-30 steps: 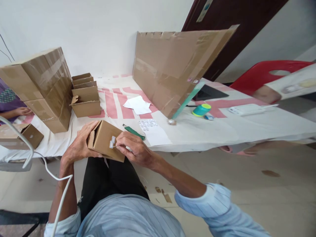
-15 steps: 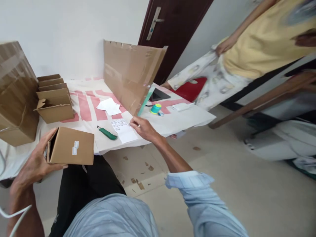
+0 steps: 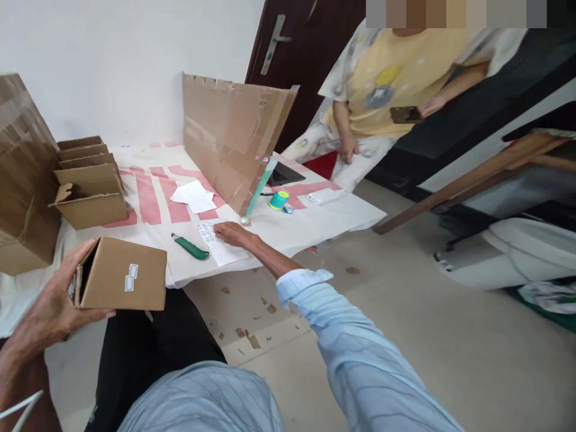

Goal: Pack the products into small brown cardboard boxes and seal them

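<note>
My left hand (image 3: 58,294) grips a small brown cardboard box (image 3: 146,273) at its open-edged left end, in front of the table. Two small blue-bordered labels (image 3: 131,278) are stuck on the box's face. My right hand (image 3: 231,233) is over the sticker sheet (image 3: 225,253), fingers pressed together at its printed upper part; whether they hold anything is hidden. Left of the sheet lies a green utility knife (image 3: 191,246). White paper pieces (image 3: 193,196) lie behind it.
A cardboard panel (image 3: 234,132) stands on the table (image 3: 342,213), near a teal tape roll (image 3: 279,200) and a dark tablet (image 3: 285,174). Open boxes (image 3: 92,201) and a large carton (image 3: 27,180) stand left. A person (image 3: 382,90) holding a phone is beyond the table.
My right hand has moved left from the panel's lower corner onto the sheet's printed part. The view has shifted, and the person's upper body and phone now show more.
</note>
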### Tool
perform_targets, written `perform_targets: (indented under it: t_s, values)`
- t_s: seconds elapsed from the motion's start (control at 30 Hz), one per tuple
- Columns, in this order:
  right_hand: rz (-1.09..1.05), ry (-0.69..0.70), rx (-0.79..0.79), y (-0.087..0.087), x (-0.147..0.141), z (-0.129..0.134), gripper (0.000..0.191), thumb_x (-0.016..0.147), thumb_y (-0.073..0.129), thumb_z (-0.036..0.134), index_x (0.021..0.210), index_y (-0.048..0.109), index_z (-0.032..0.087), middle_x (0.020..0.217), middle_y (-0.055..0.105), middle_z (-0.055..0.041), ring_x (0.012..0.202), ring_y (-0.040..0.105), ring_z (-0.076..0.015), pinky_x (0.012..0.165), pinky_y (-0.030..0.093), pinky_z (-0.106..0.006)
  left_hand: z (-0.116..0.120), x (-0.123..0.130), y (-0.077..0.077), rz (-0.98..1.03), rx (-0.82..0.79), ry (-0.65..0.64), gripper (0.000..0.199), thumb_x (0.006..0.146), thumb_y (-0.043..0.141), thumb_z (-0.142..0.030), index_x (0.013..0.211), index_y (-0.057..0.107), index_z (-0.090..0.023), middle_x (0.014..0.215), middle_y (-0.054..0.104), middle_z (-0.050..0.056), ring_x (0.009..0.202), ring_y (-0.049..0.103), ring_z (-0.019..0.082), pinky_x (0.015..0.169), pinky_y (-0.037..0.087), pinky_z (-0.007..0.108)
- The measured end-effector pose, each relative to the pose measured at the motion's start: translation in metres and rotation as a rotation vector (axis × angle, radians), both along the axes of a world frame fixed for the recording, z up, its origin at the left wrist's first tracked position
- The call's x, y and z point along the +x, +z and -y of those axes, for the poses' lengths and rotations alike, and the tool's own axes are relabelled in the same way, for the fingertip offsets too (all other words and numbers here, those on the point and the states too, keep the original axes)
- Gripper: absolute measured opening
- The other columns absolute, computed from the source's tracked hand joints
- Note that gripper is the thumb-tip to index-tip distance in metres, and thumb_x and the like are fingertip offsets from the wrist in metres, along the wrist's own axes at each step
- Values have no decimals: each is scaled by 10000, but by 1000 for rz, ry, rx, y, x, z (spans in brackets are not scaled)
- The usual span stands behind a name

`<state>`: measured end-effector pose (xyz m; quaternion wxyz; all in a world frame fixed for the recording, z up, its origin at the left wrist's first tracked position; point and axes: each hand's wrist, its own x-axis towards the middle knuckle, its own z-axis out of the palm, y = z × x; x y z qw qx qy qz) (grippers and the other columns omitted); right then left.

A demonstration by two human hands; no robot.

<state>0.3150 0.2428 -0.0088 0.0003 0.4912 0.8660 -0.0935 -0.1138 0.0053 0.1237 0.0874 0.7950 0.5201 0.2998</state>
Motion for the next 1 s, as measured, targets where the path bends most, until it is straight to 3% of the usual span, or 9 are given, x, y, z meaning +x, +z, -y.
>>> perform_targets:
  t_s: [0.33, 0.5, 0.7, 0.83, 1.0]
  values:
    - [99, -12, -24, -12, -4, -14, 220, 1001, 511, 110, 1043, 723, 149, 1051, 761, -128, 878, 608, -188, 687, 262, -306, -2, 0, -3, 6, -12, -1, 1163, 694, 905, -640, 1685, 333, -427, 1664, 522, 68, 1468, 555, 492, 1214, 482, 701]
    - [105, -28, -31, -15, -5, -17, 213, 991, 539, 120, 1063, 736, 151, 1101, 772, -126, 934, 629, -191, 702, 291, -288, -1, 1, 0, -13, -44, -23, 1119, 759, 901, -597, 1684, 299, -414, 1679, 487, 88, 1509, 522, 439, 1247, 442, 664]
    - [93, -70, -22, -15, -5, -21, 198, 967, 593, 143, 1121, 717, 154, 1115, 773, -114, 937, 631, -191, 715, 320, -272, -6, 0, -6, -11, -22, -38, 1115, 765, 885, -621, 1683, 301, -379, 1679, 474, 122, 1533, 484, 442, 1270, 391, 681]
    - [74, -114, 37, -16, -5, -11, 274, 984, 621, 199, 1246, 670, 133, 1163, 759, -143, 962, 626, -214, 734, 331, -281, -7, 0, -13, 12, -2, -39, 1124, 744, 891, -629, 1674, 318, -361, 1679, 475, 134, 1538, 476, 444, 1277, 380, 684]
    - [58, -156, 100, -25, -11, 9, 240, 1048, 498, 164, 1151, 711, 127, 1207, 744, -151, 1024, 633, -217, 759, 347, -292, -7, -2, -15, 49, -7, -49, 1156, 700, 903, -677, 1656, 361, -320, 1658, 489, 168, 1523, 483, 479, 1261, 386, 708]
